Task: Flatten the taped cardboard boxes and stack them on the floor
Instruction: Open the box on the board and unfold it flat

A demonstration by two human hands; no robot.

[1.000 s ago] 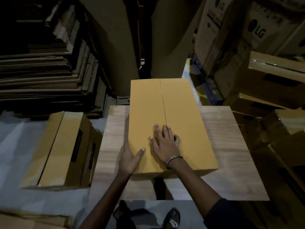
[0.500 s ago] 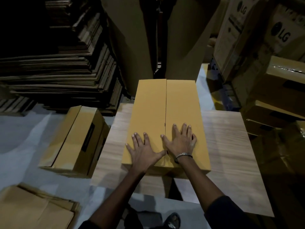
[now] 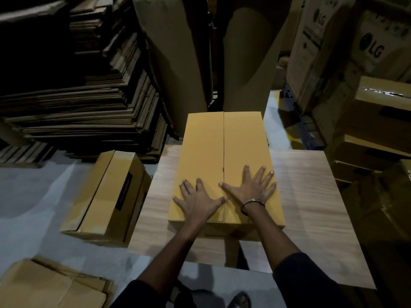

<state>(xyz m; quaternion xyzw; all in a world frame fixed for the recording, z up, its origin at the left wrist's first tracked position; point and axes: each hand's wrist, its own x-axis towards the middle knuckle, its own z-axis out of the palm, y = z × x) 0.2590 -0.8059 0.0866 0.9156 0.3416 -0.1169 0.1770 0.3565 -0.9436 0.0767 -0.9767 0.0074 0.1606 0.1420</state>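
Note:
A tan cardboard box (image 3: 224, 141) stands on a wooden table (image 3: 307, 196), its two top flaps closed and meeting at a centre seam. My left hand (image 3: 198, 198) lies flat on the left flap near the front edge, fingers spread. On the right flap rests my right hand (image 3: 253, 187), also flat and spread, with a metal bracelet at the wrist. The two thumbs nearly meet at the seam. A pile of flattened tan boxes (image 3: 51, 285) lies on the floor at the lower left.
Another taped box (image 3: 109, 194) sits on the floor left of the table. A tall heap of flattened cardboard (image 3: 77, 103) fills the back left. Upright cardboard sheets (image 3: 178, 58) stand behind the table. Large printed cartons (image 3: 347, 47) and more boxes crowd the right side.
My left hand came up from the box's left side onto the top flap. Both hands then spread their fingers wide and settled flat beside the seam.

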